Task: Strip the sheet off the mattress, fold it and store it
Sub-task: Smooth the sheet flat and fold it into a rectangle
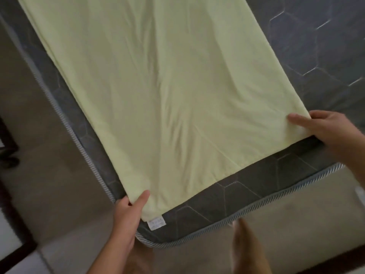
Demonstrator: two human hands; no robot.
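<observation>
A grey-brown tiled floor (45, 139) fills the left and bottom of the frame. Dark wooden furniture (7, 147) stands at the left edge, too cropped to identify.

A pale yellow-green cloth sheet (158, 95), soft, matt and lightly creased, carries a small white fabric label (157, 223). Beneath it, a dark grey quilted fabric mattress (316, 46) shows a faint sheen along stitched hexagon lines, edged with striped woven piping (256, 200). The beige floor (39, 135) looks smooth.
</observation>
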